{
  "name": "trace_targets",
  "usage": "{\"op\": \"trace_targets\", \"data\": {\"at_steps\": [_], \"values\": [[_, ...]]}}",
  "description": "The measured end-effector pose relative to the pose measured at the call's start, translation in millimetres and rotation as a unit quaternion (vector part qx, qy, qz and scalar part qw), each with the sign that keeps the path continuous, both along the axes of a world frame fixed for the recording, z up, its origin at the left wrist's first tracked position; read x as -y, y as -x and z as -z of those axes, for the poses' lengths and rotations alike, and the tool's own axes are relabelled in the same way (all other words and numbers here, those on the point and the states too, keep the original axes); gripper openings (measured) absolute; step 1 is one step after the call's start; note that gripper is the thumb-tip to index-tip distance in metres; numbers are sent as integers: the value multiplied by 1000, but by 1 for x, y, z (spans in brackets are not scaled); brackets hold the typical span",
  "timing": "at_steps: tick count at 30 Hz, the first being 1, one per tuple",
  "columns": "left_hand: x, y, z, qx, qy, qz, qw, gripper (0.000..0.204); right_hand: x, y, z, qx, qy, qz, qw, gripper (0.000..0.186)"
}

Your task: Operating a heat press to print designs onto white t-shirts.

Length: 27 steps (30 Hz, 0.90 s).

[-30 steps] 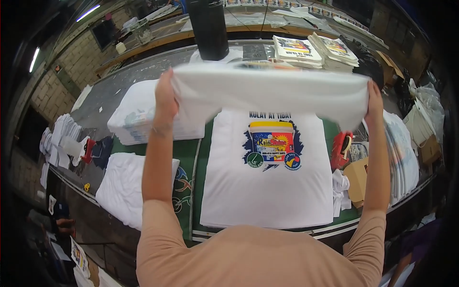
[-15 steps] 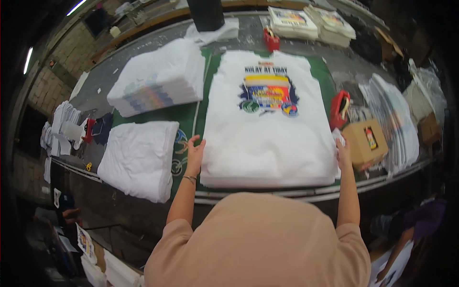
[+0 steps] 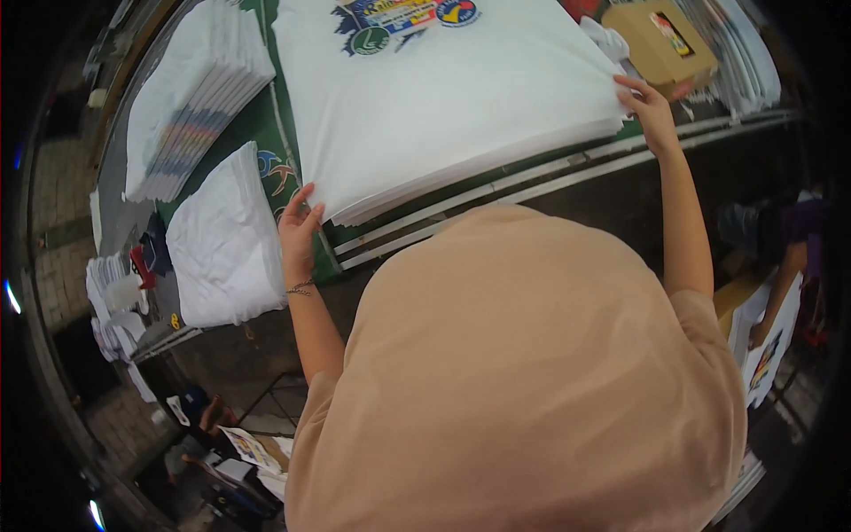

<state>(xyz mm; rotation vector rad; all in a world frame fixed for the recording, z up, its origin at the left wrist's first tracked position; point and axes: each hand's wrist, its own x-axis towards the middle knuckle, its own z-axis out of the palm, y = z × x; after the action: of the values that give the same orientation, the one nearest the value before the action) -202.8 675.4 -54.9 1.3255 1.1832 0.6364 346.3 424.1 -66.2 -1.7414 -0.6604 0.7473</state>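
A white T-shirt point(image 3: 461, 106) with a colourful printed design lies flat on top of a stack of white shirts, in front of me. At its near left corner, my left hand point(image 3: 300, 232) has thumb and fingers closed on the hem, and creases run from there up the cloth. My right hand point(image 3: 651, 113) pinches the near right corner, its forefinger lying along the edge. Some of the fingertips are hidden against the fabric. Beyond the right hand, a bunched piece of white cloth point(image 3: 606, 39) sits by the stack.
On the left stand a pile of folded printed shirts point(image 3: 199, 97) and a folded white bundle point(image 3: 226, 244). A cardboard box point(image 3: 651, 44) and more stacked shirts point(image 3: 740, 58) are at the right. The table's metal edge point(image 3: 496, 191) runs before me. Another person's arm point(image 3: 780, 297) shows at right.
My view has tilted and come closer to the table. Both hands have gone from beside the shirt stack to the top shirt's near corners and taken hold.
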Motion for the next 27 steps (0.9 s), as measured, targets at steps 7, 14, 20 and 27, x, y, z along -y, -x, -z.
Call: {"op": "trace_targets", "data": {"at_steps": [7, 14, 20, 27], "values": [[6, 0, 15, 5, 23, 8, 1000, 47, 2, 15, 24, 38, 41, 65, 996, 31], [-25, 32, 18, -183, 69, 162, 967, 53, 21, 33, 47, 233, 56, 87, 967, 28], [-93, -43, -28, -341, -181, 208, 899, 43, 129, 105, 85, 197, 117, 230, 946, 20], [35, -313, -43, -113, -143, 449, 874, 31, 351, 183, 124, 99, 176, 559, 804, 16]]}}
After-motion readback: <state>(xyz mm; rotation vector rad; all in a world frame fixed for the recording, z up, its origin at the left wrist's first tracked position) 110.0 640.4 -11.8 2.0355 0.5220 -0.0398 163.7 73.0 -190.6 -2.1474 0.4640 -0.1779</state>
